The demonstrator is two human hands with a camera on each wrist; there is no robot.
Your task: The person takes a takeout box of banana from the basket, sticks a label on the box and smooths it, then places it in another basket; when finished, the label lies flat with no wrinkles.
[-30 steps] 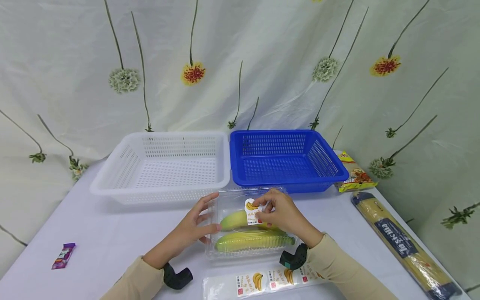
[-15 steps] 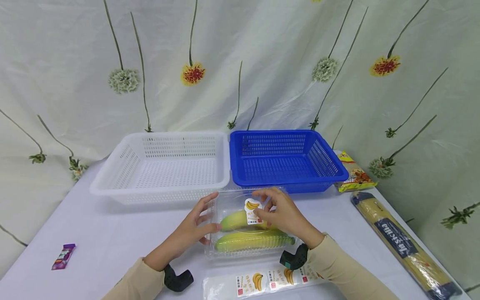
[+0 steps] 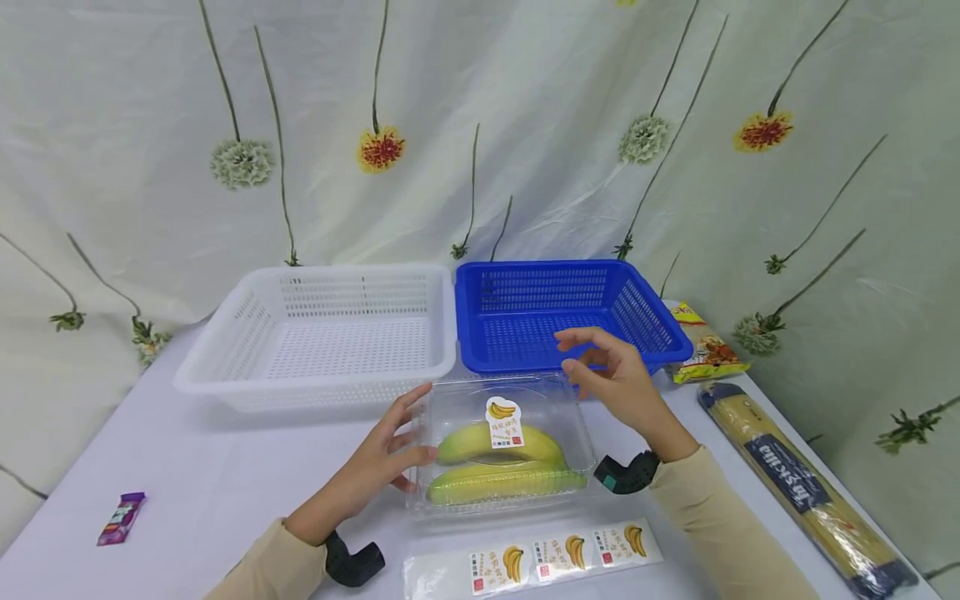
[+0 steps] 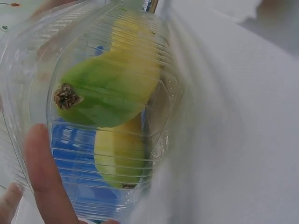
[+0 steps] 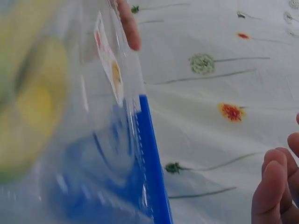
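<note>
A clear plastic clamshell box (image 3: 551, 400) stands in the middle of the table, lid down. Through it show two green-yellow bananas (image 3: 498, 483); their ends (image 4: 66, 96) face the camera in the left wrist view. A white banana sticker (image 3: 504, 423) lies flat on the lid. My left hand (image 3: 382, 454) grips the box's left side, thumb toward the front and fingers spread along the wall. Off the box's right rear corner, my right hand (image 3: 618, 383) hovers with fingers loosely bent and nothing in them. In front of the box lies a strip of banana stickers (image 3: 555, 557).
Behind the box, a white basket (image 3: 315, 385) and a blue basket (image 3: 555, 367) stand side by side. To the right are a yellow snack bag (image 3: 705, 346) and a long pack of spaghetti (image 3: 795, 475). A small purple wrapped bar (image 3: 121, 518) lies far left.
My right hand has let go of the sticker, leaving it on the lid, and has moved right and back. More of the sticker strip shows now. The left hand keeps its place.
</note>
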